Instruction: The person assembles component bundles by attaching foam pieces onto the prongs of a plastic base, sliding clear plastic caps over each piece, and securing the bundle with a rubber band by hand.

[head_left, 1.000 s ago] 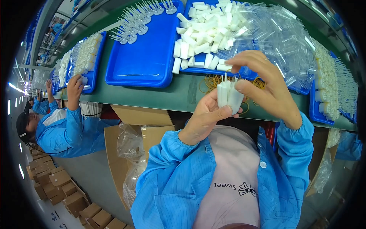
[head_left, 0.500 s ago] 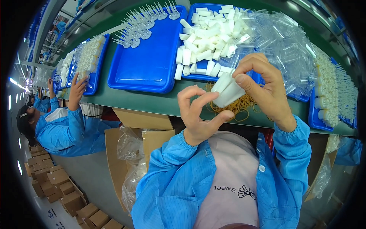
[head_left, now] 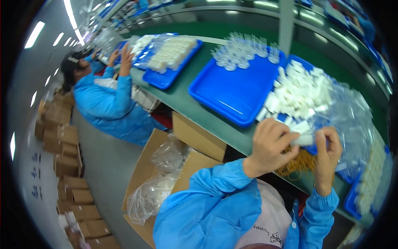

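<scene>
The white piece (head_left: 304,140) points sideways, its long axis between the hands (head_left: 269,146).

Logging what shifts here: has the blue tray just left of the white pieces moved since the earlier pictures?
No; the blue tray keeps its place on the green table, though the whole view has turned.

The bundle (head_left: 306,140), upright in the left hand (head_left: 267,147) a second ago and then tilted in the right hand (head_left: 329,145), had turned sideways between the two. The left fingers, spread half a second ago, had drawn together at its left end. The co-worker's nearer hand (head_left: 125,62) had drawn away from the near left corner of a tray (head_left: 163,79). The view had swung, and the bench's (head_left: 182,97) near edge ran on a steeper slant.
</scene>
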A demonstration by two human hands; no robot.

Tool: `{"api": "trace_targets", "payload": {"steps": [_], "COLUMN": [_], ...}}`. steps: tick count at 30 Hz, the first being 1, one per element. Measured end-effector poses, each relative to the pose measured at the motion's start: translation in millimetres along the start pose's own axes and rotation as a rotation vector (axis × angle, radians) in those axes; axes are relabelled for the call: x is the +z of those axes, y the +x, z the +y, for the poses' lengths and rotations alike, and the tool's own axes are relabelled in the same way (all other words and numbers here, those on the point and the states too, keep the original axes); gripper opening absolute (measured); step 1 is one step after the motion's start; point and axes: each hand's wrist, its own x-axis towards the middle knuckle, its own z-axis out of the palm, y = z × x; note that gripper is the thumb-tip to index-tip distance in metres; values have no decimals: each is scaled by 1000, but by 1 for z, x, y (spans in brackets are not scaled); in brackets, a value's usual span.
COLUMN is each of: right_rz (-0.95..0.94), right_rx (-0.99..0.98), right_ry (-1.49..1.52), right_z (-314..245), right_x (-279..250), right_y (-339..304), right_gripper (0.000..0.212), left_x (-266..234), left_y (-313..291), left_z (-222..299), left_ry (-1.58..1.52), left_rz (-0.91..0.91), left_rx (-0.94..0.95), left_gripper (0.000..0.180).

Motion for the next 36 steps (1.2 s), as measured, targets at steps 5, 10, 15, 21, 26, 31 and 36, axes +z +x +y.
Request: {"api": "trace_targets", "payload": {"steps": [5, 10, 15, 21, 26, 31, 36], "right_rz": [-21, -4, 120, 323, 206, 129, 152], "right_rx": [49, 42, 101, 16, 53, 48, -17], "right_ry": [116, 117, 138, 242, 345, 313, 278], "right_z": [2, 11, 19, 21, 10, 5, 5], "right_x": [3, 2, -21, -54, -34, -32, -27], "right_y": [-3, -5, -5, 19, 4, -6, -10], "right_gripper": [13, 13, 11, 6, 6, 8, 9], "left_x": [-4, 1, 10, -2, 6, 8, 11], "left_y": [-1, -2, 9, 3, 2, 2, -1], "left_z": [5, 5, 12, -11, -3, 7, 11], "left_ry": [-2, -31, -98, -47, -119, -121, -178], "left_rz": [43, 21, -28, -89, -157, -182, -148], "left_rx": [12, 3, 29, -12, -49, -50, -39], "left_gripper": [19, 15, 13, 17, 16, 17, 20]}}
